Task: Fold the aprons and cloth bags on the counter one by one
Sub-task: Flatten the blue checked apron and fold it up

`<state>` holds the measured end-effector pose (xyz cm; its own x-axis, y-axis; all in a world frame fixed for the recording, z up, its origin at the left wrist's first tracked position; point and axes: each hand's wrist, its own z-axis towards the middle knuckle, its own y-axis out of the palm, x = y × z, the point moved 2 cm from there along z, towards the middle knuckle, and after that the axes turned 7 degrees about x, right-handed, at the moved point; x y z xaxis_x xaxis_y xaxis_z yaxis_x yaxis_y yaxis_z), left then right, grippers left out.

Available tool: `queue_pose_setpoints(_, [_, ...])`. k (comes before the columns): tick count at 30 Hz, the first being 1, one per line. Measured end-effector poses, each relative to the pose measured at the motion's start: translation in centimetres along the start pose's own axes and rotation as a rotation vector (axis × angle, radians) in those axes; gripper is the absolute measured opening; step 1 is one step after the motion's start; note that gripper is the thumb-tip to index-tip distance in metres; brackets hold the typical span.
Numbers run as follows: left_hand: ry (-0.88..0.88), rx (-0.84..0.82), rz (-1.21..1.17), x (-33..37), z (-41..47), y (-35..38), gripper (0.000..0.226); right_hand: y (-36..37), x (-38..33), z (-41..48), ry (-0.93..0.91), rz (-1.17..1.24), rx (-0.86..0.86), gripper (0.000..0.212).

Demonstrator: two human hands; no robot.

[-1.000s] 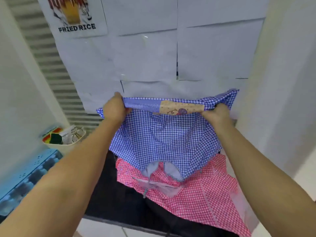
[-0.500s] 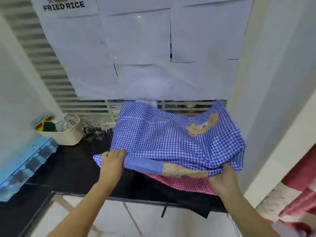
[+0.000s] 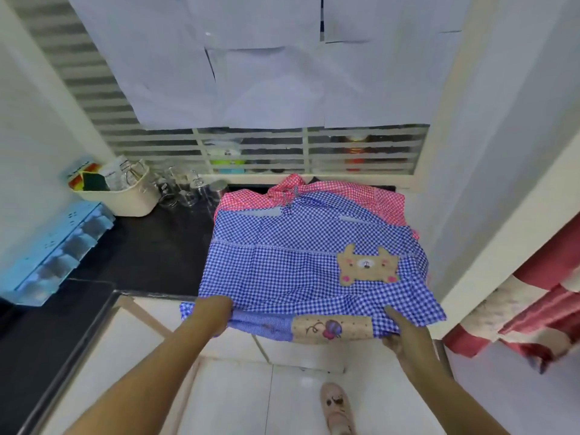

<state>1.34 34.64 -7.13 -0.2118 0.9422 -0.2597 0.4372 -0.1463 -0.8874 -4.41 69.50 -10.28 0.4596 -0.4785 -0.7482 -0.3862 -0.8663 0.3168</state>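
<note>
**Blue apron spread out, ready for its first fold**

The blue checked apron (image 3: 292,271) lies spread on the black worktop (image 3: 147,255). It sits on top of a pink checked apron (image 3: 241,200), which peeks out at the far side. The blue apron's near edge hangs over the front of the worktop. The left hand (image 3: 216,312) has its grip closed on one end of that edge. The right hand (image 3: 403,335) pinches the other end, with the thumb on top.

I think the folding of the blue apron is just starting. The next move probably needs both hands to lift the near edge together and lay it on the far edge, with the corners matched. The pink apron underneath could slide along, so the lift should be gentle.
</note>
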Motion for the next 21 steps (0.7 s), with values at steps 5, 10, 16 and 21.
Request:
queue_pose_setpoints(5, [0.005,-0.152,0.125,-2.2,3.3,-6.6,0.038,2.6,-4.4,1.1,-0.109,0.044,-0.03,0.022])
queue_pose_setpoints(10, [-0.032,0.129,0.026,-5.2,9.4,-14.4,0.019,6.6,-8.8,4.8,-0.052,0.14,-0.029,0.01])
queue_pose_setpoints(16, [-0.061,0.251,-0.046,-5.3,16.4,-16.9,0.027,11.2,-11.6,11.3,0.045,0.093,-0.019,0.016])
queue_pose_setpoints(21, [-0.156,0.197,-0.145,-4.6,22.9,-14.8,0.029,14.3,-11.7,17.2,0.12,-0.019,-0.006,0.019])
